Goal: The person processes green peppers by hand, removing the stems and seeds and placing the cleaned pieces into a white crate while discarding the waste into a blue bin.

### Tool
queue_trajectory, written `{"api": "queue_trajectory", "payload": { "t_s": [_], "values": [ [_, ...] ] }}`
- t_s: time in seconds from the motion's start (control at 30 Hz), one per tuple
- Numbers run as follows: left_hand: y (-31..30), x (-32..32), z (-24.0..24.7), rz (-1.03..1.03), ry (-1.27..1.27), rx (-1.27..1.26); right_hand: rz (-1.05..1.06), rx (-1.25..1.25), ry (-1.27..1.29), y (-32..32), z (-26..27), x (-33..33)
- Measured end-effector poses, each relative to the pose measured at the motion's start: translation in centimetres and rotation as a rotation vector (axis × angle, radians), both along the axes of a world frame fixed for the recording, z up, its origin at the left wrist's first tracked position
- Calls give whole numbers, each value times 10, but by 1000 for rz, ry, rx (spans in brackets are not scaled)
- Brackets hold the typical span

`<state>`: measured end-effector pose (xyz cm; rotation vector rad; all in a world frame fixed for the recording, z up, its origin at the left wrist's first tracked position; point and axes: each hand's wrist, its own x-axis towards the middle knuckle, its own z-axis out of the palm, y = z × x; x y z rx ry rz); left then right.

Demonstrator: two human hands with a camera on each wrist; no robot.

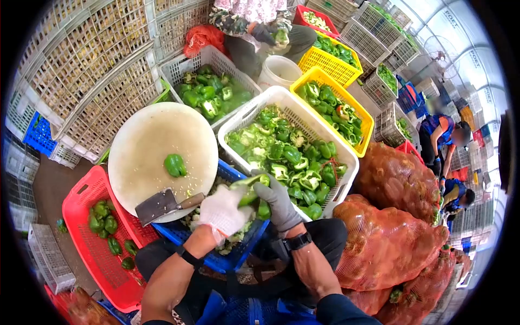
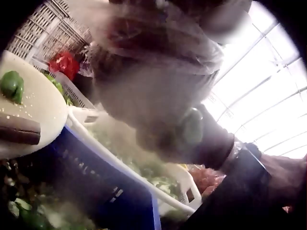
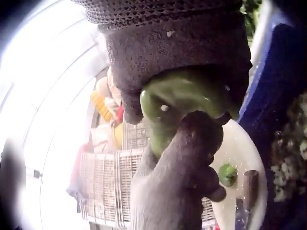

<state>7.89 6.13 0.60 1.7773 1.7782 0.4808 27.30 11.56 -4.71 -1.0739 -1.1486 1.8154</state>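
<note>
The left hand (image 1: 222,208), in a whitish glove, and the right hand (image 1: 279,205), in a grey glove, meet over the blue crate (image 1: 238,259). Green pepper pieces (image 1: 247,190) are gripped between them. Close up in the right wrist view, the right hand (image 3: 177,48) curls over a green pepper (image 3: 180,93) and the left hand (image 3: 175,177) pinches it from below. The left wrist view shows the hands blurred. On the round white board (image 1: 146,130), a whole pepper (image 1: 175,165) sits near a cleaver (image 1: 165,206) with a wooden handle.
A white crate (image 1: 346,179) of cut peppers stands ahead, with a grey crate (image 1: 168,73) and a yellow crate (image 1: 370,127) of peppers beyond. The red crate (image 1: 84,216) is at left, mesh sacks (image 1: 387,244) at right. Another person (image 1: 254,27) sits opposite.
</note>
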Motion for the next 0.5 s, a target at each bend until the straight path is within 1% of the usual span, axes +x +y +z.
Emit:
{"api": "queue_trajectory", "payload": {
  "t_s": [0.07,0.1,0.13,0.2,0.23,0.27,0.33,0.47,0.5],
  "values": [
    [-1,-2,12,-207,101,-198,-27,-169,135,0,-17,4],
    [-4,-5,7,-306,52,-195,39,-192,112,0,-11,9],
    [-8,-8,6,-338,21,-175,58,-207,89,-3,-19,17],
    [-8,-8,3,-415,79,-104,105,-391,194,-8,-16,21],
    [-12,-8,-4,-413,34,7,109,-413,192,-11,-10,21],
    [-15,-7,-10,-396,-34,6,116,-421,243,-13,-5,20],
    [-17,-3,-20,-357,-170,5,109,-476,363,-11,-24,22],
    [-10,3,-14,-355,-209,-159,133,-509,438,-11,-43,21],
    [-9,5,-22,-349,-200,-164,138,-540,474,-12,-41,19]
  ]
}}
